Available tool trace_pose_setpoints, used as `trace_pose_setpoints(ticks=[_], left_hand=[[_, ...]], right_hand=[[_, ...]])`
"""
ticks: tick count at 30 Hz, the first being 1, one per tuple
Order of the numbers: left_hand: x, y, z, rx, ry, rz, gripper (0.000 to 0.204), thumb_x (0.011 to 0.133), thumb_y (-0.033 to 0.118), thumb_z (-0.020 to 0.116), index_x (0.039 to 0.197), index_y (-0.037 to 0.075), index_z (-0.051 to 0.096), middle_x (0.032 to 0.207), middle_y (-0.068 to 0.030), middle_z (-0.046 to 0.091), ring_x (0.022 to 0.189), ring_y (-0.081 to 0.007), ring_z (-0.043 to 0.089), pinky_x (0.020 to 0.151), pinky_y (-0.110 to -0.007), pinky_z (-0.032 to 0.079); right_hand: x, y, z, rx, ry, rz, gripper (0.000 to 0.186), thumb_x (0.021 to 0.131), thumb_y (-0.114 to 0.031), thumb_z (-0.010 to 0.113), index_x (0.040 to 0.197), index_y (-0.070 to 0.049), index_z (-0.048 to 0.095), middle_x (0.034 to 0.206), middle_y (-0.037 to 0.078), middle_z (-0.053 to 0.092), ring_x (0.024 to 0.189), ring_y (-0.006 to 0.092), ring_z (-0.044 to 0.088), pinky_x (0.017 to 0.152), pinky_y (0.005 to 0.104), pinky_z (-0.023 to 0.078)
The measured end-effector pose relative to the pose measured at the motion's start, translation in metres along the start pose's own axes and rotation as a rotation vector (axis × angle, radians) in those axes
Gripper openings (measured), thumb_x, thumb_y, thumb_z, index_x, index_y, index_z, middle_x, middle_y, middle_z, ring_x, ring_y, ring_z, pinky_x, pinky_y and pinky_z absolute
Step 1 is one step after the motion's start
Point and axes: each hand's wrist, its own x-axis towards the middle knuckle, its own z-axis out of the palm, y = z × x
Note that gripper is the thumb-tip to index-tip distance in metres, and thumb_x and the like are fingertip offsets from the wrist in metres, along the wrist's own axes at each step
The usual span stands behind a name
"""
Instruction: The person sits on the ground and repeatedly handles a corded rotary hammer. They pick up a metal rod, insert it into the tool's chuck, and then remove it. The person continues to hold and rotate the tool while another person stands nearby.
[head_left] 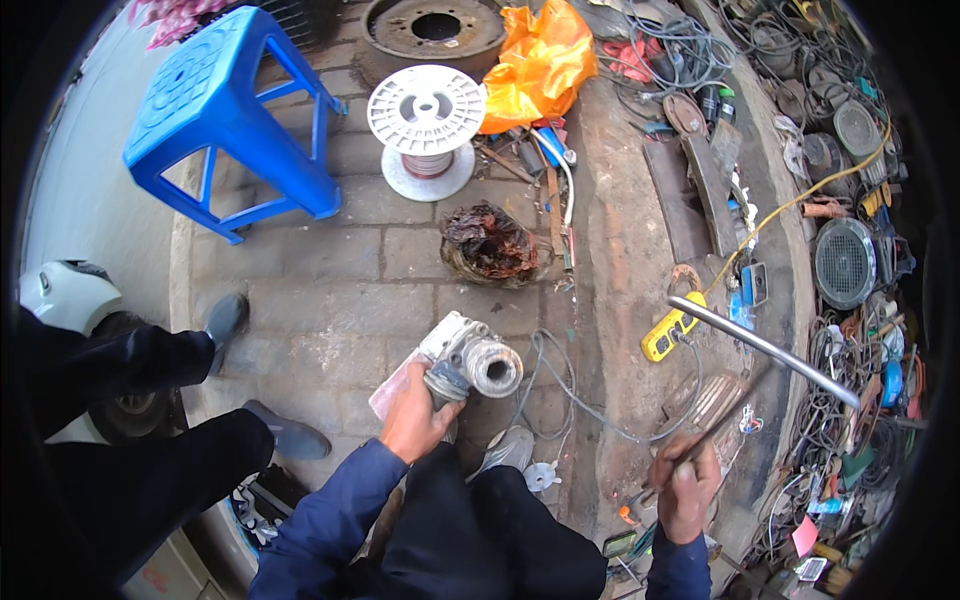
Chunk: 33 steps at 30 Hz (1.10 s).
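Observation:
My left hand (415,412) is wrapped round a worn metal machine housing (462,350), greyish-white, with a dark collar beside the thumb and a round open bore facing up. Out to the right, my right hand (685,487) grips the dark handle of a T-shaped hammer-like tool (765,350). Its head is a long shiny steel bar lying across the handle's far end, raised above the ground and apart from the housing. Beyond the housing, a crumpled bag with dark greasy contents (490,243) rests on the paving.
A blue plastic stool (215,110) stands far left, beside a white wire spool (428,170) and an orange bag (540,65). At the right lie a yellow power strip (668,333), cables and heaped scrap parts (845,262). Another person's shoes (287,430) are at the left.

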Motion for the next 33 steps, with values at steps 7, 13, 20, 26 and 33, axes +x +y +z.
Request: trace_pose_setpoints(ticks=[7,13,20,26,33], left_hand=[[-0.003,-0.01,0.013,0.029,0.035,0.113,0.07,0.086,0.007,0.075,0.142,0.0,0.033,0.102,-0.0357,0.069,0.1,-0.0559,0.069,0.083,-0.054,0.055],[0.001,-0.014,0.007,0.03,0.016,0.153,0.07,0.087,0.004,0.074,0.143,-0.002,0.032,0.104,-0.0338,0.07,0.101,-0.0525,0.07,0.083,-0.05,0.057],[-0.005,-0.014,0.015,0.075,0.004,0.078,0.079,0.086,0.021,0.086,0.141,0.001,0.033,0.111,-0.029,0.072,0.105,-0.0463,0.074,0.087,-0.045,0.057],[-0.007,-0.031,0.02,-0.019,-0.017,0.022,0.085,0.081,0.025,0.091,0.14,0.001,0.034,0.112,-0.024,0.072,0.105,-0.0402,0.074,0.089,-0.043,0.057],[-0.006,-0.031,0.017,-0.028,-0.031,-0.009,0.086,0.083,0.027,0.09,0.14,0.0,0.032,0.111,-0.0258,0.073,0.104,-0.0418,0.075,0.087,-0.044,0.058]], right_hand=[[0.039,0.018,0.022,0.404,0.123,-0.06,0.046,0.104,-0.047,0.063,0.094,-0.004,0.05,0.065,0.0,0.039,0.05,0.0093,0.034,0.046,0.0274,0.026],[0.09,-0.009,0.02,0.711,0.017,-0.245,0.058,0.11,-0.062,0.04,0.107,-0.006,0.055,0.06,-0.004,0.039,0.046,0.0088,0.031,0.047,0.029,0.025],[0.095,-0.032,0.024,0.735,0.063,-0.231,0.047,0.111,-0.051,0.042,0.126,-0.007,0.046,0.054,-0.006,0.035,0.045,0.0105,0.027,0.054,0.0306,0.027],[0.094,-0.028,0.022,0.663,-0.015,-0.269,0.028,0.114,-0.039,0.04,0.115,-0.011,0.043,0.051,-0.006,0.032,0.042,0.0089,0.024,0.05,0.0298,0.025],[0.101,-0.028,0.02,0.753,-0.084,-0.25,0.023,0.116,-0.033,0.034,0.111,-0.013,0.041,0.052,-0.005,0.033,0.041,0.0088,0.022,0.048,0.0297,0.024]])
